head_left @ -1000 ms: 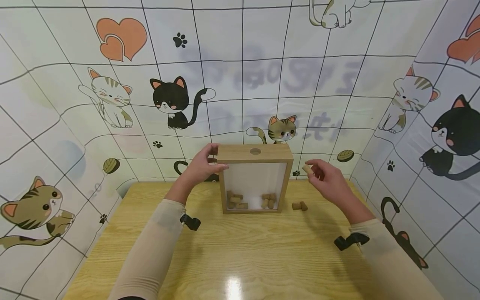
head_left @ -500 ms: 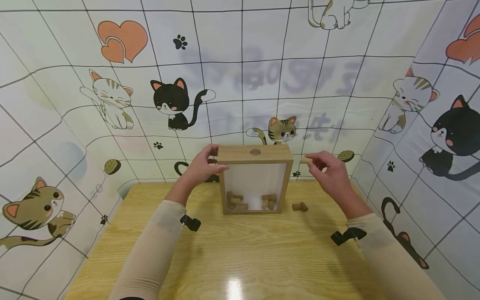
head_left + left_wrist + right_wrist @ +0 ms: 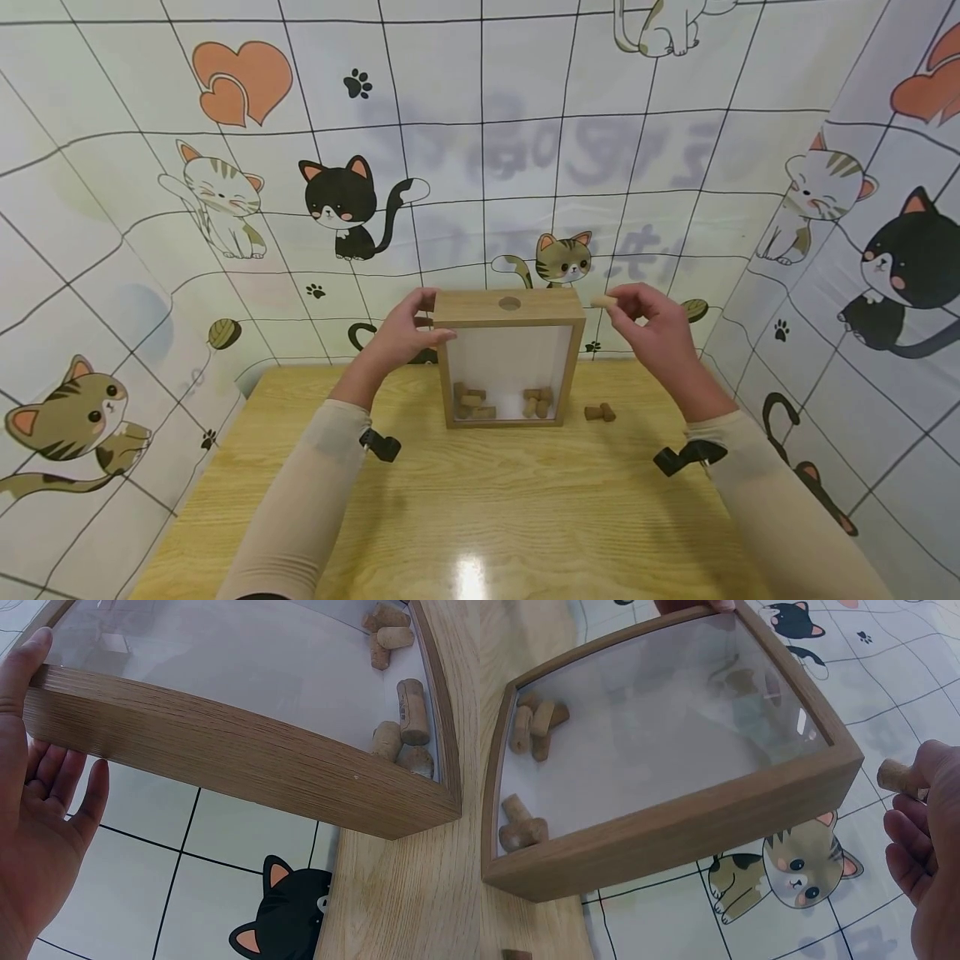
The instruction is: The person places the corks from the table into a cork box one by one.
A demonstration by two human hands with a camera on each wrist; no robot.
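An upright wooden box (image 3: pixel 465 310) with a clear front stands on the table, a round hole (image 3: pixel 510 303) in its top. My left hand (image 3: pixel 399 335) grips its upper left side, thumb at the front edge and fingers behind, as the left wrist view shows. My right hand (image 3: pixel 654 337) pinches a wine cork (image 3: pixel 602 301) between thumb and fingertips, just right of the box's top corner and apart from it. The cork (image 3: pixel 894 776) sticks out toward the box in the right wrist view. Inside the box, several corks (image 3: pixel 412 712) lie in two groups at the bottom.
Two loose corks (image 3: pixel 597 412) lie on the wooden table (image 3: pixel 480 500) to the right of the box. A cloth wall (image 3: pixel 450 150) with printed cats and grid lines stands close behind the box and along both sides.
My right hand has moved up and left with the cork, closer to the box's top. The cork has turned from slanted to nearly level. My left hand and the box have stayed still.
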